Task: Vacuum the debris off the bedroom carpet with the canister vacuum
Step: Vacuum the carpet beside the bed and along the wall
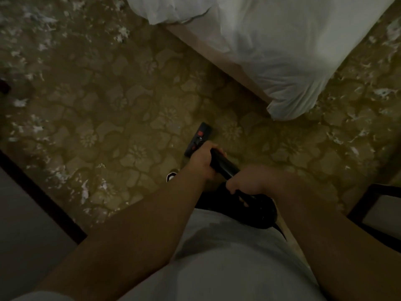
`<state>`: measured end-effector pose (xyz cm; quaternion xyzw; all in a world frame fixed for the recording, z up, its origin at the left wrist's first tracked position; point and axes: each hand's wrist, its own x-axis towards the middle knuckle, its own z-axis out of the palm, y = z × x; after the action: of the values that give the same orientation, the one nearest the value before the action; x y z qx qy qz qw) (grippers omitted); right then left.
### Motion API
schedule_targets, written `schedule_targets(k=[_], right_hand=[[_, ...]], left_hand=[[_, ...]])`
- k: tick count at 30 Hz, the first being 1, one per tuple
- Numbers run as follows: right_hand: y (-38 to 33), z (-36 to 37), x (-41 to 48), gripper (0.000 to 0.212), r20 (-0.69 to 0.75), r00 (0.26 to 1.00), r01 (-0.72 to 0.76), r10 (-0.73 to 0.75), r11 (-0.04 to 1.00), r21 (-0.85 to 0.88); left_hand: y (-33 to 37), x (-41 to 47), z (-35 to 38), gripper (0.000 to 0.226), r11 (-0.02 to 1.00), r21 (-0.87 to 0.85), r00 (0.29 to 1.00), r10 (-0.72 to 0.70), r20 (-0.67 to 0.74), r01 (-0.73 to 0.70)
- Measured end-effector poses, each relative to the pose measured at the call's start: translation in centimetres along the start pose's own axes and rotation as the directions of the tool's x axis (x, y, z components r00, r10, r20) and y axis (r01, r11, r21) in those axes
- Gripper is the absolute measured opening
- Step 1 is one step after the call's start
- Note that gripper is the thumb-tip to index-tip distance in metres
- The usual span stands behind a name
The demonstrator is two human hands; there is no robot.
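I look straight down at an olive floral carpet (121, 118) in dim light. My left hand (202, 162) grips the black vacuum wand (224, 166) near its lower end. My right hand (249, 181) grips the same wand's handle higher up, close to my waist. The black floor nozzle (198, 137) with red pedals rests on the carpet just beyond my left hand. The black hose (263, 213) curves away beside my right hip. White debris scraps (84, 190) lie to the left, more debris (39, 18) at the far left, and further debris (382, 92) at the right.
A bed with white bedding (277, 40) and a tan base fills the top right, its corner close to the nozzle. A dark-edged furniture piece (32, 213) stands at lower left. A dark chair frame (375, 203) stands at lower right. My shoe (171, 175) shows below my left hand.
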<state>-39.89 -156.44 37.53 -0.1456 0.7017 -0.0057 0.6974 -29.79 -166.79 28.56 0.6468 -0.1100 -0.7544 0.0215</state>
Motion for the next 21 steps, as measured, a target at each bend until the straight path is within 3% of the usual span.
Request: schedule_targets(k=[9, 13, 21], right_hand=[[-7.4, 5.6, 1.3, 0.026, -0.029, 0.998, 0.047, -0.049, 0.997, -0.061], [-11.3, 9.3, 2.3, 0.023, -0.06, 0.995, 0.071, -0.076, 0.994, -0.079], [-17.0, 12.9, 3.5, 0.026, -0.13, 0.984, 0.104, -0.118, 0.988, -0.114]], left_hand=[[4.7, 0.0, -8.4, 0.019, 0.991, -0.114, 0.997, 0.068, -0.046, -0.072], [7.6, -0.3, -12.9, 0.006, 0.989, -0.141, 0.998, 0.043, -0.044, -0.048], [12.9, 0.3, -17.8, 0.007, 0.994, -0.098, 0.999, 0.044, 0.008, -0.043]])
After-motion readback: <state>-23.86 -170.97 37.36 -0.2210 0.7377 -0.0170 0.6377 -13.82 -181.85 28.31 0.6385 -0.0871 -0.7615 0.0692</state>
